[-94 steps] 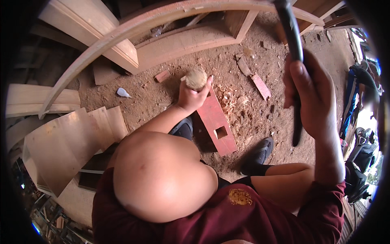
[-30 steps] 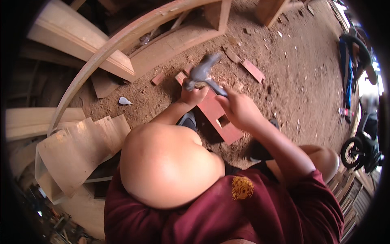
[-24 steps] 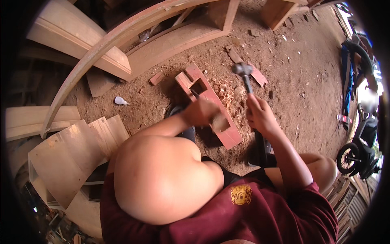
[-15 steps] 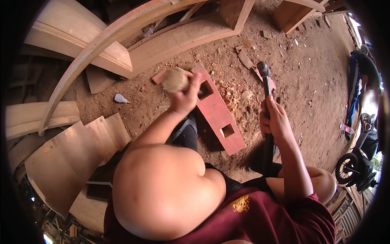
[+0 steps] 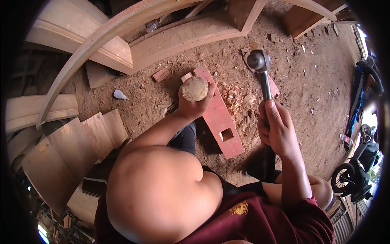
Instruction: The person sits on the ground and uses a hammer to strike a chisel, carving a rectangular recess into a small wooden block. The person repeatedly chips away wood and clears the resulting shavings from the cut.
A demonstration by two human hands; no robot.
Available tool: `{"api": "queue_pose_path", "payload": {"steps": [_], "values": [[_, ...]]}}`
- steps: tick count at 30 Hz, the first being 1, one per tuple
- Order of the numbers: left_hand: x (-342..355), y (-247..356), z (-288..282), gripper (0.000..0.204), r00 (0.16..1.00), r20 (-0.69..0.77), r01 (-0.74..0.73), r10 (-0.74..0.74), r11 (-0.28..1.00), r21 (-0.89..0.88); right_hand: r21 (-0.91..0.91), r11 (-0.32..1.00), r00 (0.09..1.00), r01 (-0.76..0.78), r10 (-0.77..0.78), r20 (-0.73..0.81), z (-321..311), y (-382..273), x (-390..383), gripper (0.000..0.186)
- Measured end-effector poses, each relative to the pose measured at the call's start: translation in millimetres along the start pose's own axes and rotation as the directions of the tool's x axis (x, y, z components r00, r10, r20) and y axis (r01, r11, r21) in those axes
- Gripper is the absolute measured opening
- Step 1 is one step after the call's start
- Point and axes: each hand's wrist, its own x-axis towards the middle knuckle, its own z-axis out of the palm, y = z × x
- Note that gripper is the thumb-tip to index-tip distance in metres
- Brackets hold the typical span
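the left hand (image 5: 193,106) has its fingers curled around a stout wooden handle (image 5: 195,89), probably a chisel's, seen nearly end-on above the far part of a red board (image 5: 217,118). the board lies slantwise on the dirt floor (image 5: 321,118) between the person's legs, its near mortise (image 5: 226,135) in plain view. the right hand (image 5: 280,126) has its fingers wrapped around a hammer (image 5: 265,86), thumb laid along the shaft, the head well apart from the handle.

the left thumb sits right beside the handle's rough, round end, so a blow landing off-centre could catch it. that ragged end might also turn a strike aside. no clamp shows on the board, and the loose ground could let it rock or skid under a hit. whatever blade there is stays hidden below the hand, so i cannot tell its angle; a tilted edge could slip toward the nearby leg or split the wood. wood shavings (image 5: 239,103) lie beside the board.
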Motion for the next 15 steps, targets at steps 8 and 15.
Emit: {"api": "queue_pose_path", "payload": {"steps": [8, 15], "values": [[6.4, 3.5, 11.1, 0.012, 0.972, -0.057, -0.23, 0.227, 0.971, -0.061, -0.359, 0.749, 0.815, 0.557, -0.577, 0.061, 26.8, -31.6, -43.5, 0.047], [-4.4, 1.5, 3.6, 0.006, 0.983, 0.017, -0.181, 0.181, 0.983, -0.034, -0.45, 0.875, 0.971, 0.177, -0.231, -0.067, 44.5, -55.6, -54.6, 0.036]]}}
